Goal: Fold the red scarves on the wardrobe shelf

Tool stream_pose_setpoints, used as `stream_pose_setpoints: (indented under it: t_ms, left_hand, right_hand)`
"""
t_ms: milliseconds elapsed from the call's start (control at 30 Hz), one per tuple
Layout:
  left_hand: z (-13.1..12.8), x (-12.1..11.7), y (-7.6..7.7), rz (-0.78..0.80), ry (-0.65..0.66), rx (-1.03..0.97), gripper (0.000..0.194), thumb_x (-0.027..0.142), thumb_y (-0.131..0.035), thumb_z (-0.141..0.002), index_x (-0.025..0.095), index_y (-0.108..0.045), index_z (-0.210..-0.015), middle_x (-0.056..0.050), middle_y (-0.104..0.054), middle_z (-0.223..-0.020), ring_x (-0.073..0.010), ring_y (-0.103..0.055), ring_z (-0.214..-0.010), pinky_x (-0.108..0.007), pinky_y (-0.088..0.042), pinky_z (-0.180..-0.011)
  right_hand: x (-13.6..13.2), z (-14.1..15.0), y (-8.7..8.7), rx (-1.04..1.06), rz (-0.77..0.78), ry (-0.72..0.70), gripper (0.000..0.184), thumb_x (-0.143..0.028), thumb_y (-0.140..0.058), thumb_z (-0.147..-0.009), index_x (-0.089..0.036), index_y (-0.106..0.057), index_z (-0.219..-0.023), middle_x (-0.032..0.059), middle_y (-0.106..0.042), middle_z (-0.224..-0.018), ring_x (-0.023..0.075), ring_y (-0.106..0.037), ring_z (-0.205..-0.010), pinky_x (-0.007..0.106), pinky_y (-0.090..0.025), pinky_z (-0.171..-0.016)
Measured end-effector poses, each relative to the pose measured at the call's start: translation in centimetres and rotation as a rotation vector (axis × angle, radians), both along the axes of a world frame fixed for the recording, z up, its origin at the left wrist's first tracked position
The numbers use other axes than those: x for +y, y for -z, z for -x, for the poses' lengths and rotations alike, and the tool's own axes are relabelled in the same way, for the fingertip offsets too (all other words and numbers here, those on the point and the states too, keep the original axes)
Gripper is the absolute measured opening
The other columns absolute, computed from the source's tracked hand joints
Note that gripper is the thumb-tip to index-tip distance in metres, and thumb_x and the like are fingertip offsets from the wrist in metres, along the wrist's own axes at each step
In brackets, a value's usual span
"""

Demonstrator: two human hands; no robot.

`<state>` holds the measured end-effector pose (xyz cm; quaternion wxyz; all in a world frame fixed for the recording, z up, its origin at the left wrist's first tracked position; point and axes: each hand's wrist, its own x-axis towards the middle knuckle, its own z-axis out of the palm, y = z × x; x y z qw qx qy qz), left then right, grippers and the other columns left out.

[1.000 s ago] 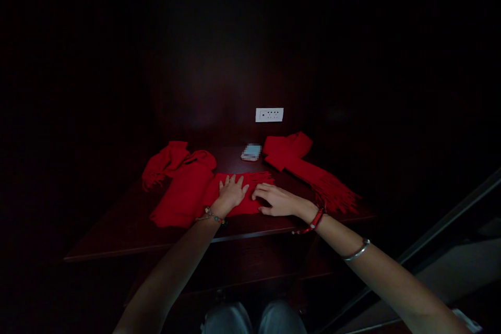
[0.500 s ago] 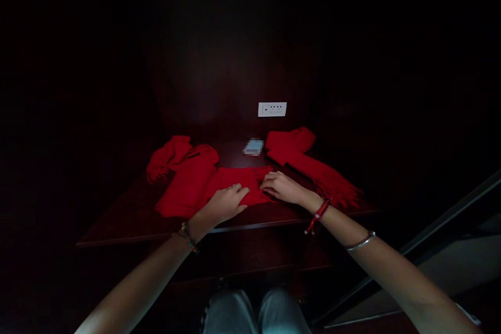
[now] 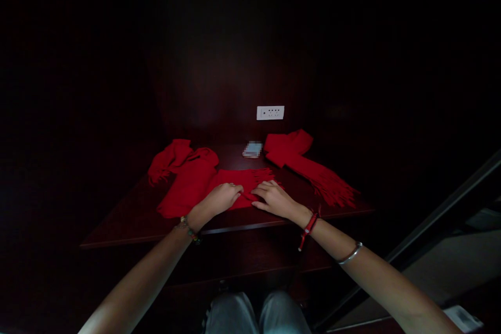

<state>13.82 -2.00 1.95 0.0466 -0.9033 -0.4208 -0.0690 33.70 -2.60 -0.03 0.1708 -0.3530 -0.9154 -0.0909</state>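
Note:
A red scarf (image 3: 188, 185) lies on a dark wooden shelf (image 3: 129, 227), its fringed end stretching right beneath my hands. My left hand (image 3: 223, 198) is closed on the flat part of this scarf, fingertips pinching at a small raised crease. Close on its right, my right hand (image 3: 276, 199) rests on the scarf beside the fringe, thumb and fingers apart. The left part of the scarf is bunched, and another fringed end (image 3: 159, 168) lies farther back; whether it belongs to the same scarf I cannot tell.
A second red scarf (image 3: 301, 159) lies loosely folded at the back right, fringe toward the front edge. Between the scarves sits a small pale, blurred-out object (image 3: 252, 149). A white socket plate (image 3: 270, 112) is on the back wall. My knees (image 3: 254, 315) are below the shelf.
My right hand has come left and nearer to me, off the fringe and closer to my left hand. A crease now shows in the scarf between them.

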Motion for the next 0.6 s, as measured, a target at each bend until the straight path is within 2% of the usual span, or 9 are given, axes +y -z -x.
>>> stream_pose_setpoints:
  t_ms: [100, 333, 467, 533, 600]
  left_hand:
    - [0.0, 0.2, 0.3, -0.01, -0.01, -0.044, 0.019, 0.017, -0.038, -0.086, 0.017, -0.055, -0.094, -0.005, -0.063, -0.087, -0.0163, -0.059, -0.083, -0.026, -0.043, -0.075]
    - [-0.3, 0.0, 0.7, -0.084, -0.026, -0.078, 0.022, 0.019, -0.033, -0.088, 0.016, -0.054, -0.095, -0.006, -0.061, -0.091, -0.0167, -0.058, -0.086, -0.027, -0.043, -0.078]
    - [-0.5, -0.7, 0.4, -0.121, -0.046, -0.039, 0.025, 0.026, -0.033, -0.089, 0.017, -0.051, -0.104, -0.008, -0.058, -0.099, -0.0187, -0.056, -0.092, -0.028, -0.044, -0.078]
    - [-0.5, -1.1, 0.3, -0.136, -0.058, 0.003, 0.029, 0.031, -0.038, -0.087, 0.017, -0.048, -0.11, -0.01, -0.054, -0.108, -0.0216, -0.053, -0.098, -0.03, -0.043, -0.08]
    - [-0.4, -1.5, 0.3, -0.139, -0.092, 0.055, 0.032, 0.028, -0.041, -0.085, 0.018, -0.046, -0.116, -0.012, -0.049, -0.115, -0.0235, -0.05, -0.103, -0.033, -0.042, -0.084]
  right_hand:
    - [0.0, 0.6, 0.4, 0.01, -0.041, 0.065, 0.03, -0.037, -0.047, -0.083, -0.014, -0.058, -0.1, 0.0096, -0.06, -0.089, 0.0188, -0.051, -0.086, 0.032, -0.033, -0.079]
    - [-0.2, 1.2, 1.2, -0.005, -0.22, 0.194, 0.022, -0.025, -0.04, -0.087, -0.014, -0.059, -0.088, 0.0096, -0.058, -0.083, 0.02, -0.049, -0.08, 0.032, -0.031, -0.073]
    - [0.4, 0.4, 0.6, -0.028, -0.228, 0.179, 0.021, -0.014, -0.039, -0.086, -0.015, -0.06, -0.088, 0.0085, -0.058, -0.08, 0.0189, -0.048, -0.077, 0.031, -0.031, -0.073]
    - [0.6, -0.4, 0.0, -0.022, -0.245, 0.17, 0.023, -0.012, -0.038, -0.086, -0.015, -0.06, -0.092, 0.0088, -0.058, -0.081, 0.0189, -0.048, -0.077, 0.031, -0.031, -0.073]
    - [0.8, -1.3, -0.5, -0.008, -0.256, 0.139, 0.026, -0.014, -0.036, -0.087, -0.014, -0.06, -0.096, 0.009, -0.058, -0.081, 0.0189, -0.047, -0.077, 0.031, -0.032, -0.072]
